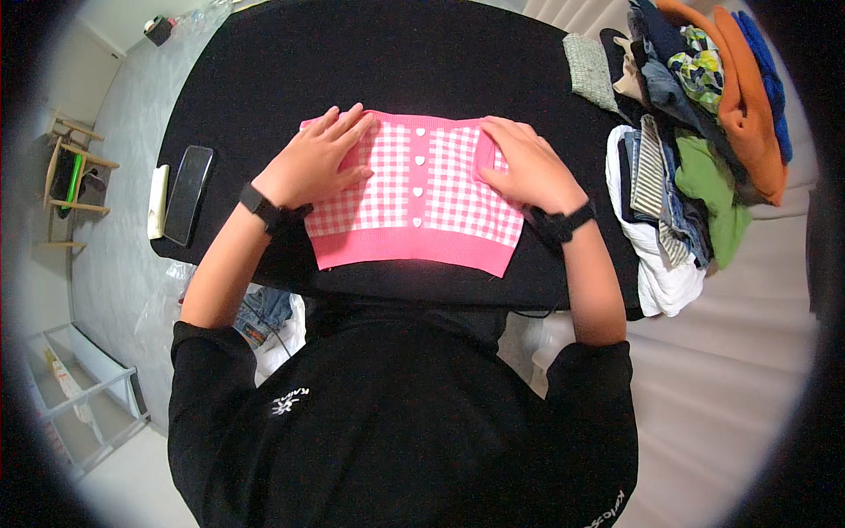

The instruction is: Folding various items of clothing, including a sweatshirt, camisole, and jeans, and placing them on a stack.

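Note:
A pink and white checked knit top (385, 189) lies flat on the black-covered table (400, 53) in front of me. White heart-shaped buttons run down its middle, and its lower hem is a plain pink band. My left hand (319, 160) rests on the upper left part, fingers spread and palm down. On the upper right edge lies my right hand (530, 165), its thumb apart from the fingers. Beside that thumb a plain pink patch of fabric shows, partly hidden by the hand. Both wrists wear black bands.
Piled clothes stand along the table's right edge, among them an orange garment (748, 106), a green one (704, 189) and a white one (656, 273). A black phone (189, 195) and a pale narrow object (158, 202) lie at the left edge. A wooden rack (84, 172) stands beyond.

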A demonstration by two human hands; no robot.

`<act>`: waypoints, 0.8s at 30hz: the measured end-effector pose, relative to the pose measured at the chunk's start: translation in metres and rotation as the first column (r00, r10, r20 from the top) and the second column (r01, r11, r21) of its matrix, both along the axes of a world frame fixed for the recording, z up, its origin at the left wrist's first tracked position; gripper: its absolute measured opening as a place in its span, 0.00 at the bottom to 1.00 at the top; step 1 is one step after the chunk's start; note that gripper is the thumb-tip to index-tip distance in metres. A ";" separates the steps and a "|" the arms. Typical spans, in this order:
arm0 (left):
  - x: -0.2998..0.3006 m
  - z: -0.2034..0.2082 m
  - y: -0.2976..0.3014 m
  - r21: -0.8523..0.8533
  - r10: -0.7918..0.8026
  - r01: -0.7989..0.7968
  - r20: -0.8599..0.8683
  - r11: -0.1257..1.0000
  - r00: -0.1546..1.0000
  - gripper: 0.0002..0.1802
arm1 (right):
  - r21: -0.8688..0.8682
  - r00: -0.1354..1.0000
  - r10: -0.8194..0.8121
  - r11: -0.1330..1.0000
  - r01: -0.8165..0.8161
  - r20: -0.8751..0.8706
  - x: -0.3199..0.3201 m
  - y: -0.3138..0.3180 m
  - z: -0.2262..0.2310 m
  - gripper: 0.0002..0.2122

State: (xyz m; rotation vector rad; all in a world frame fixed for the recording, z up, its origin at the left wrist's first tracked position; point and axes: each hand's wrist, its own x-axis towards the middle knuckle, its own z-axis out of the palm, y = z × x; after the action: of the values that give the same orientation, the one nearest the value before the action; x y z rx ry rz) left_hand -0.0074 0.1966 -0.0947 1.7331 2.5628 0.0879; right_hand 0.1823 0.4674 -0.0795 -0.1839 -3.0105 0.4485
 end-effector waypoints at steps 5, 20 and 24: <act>0.021 0.030 -0.059 0.249 0.110 -0.127 0.083 0.960 0.990 0.40 | -0.136 0.986 -0.168 0.976 0.167 0.006 0.065 -0.019 0.023 0.31; 0.055 -0.003 -0.080 0.133 0.326 -0.529 0.656 0.838 0.680 0.24 | -0.665 0.832 -0.545 0.584 0.465 0.103 0.094 -0.049 -0.038 0.29; 0.048 0.000 -0.081 0.112 0.311 -0.488 0.644 0.866 0.699 0.20 | -0.803 0.808 -0.567 0.402 0.441 0.159 0.071 0.006 -0.030 0.29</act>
State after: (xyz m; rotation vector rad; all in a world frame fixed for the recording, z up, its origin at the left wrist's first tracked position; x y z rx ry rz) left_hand 0.0407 0.1159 -0.0943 0.9012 2.4168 0.9058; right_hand 0.2535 0.4732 -0.1091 -1.0463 -2.1418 1.6396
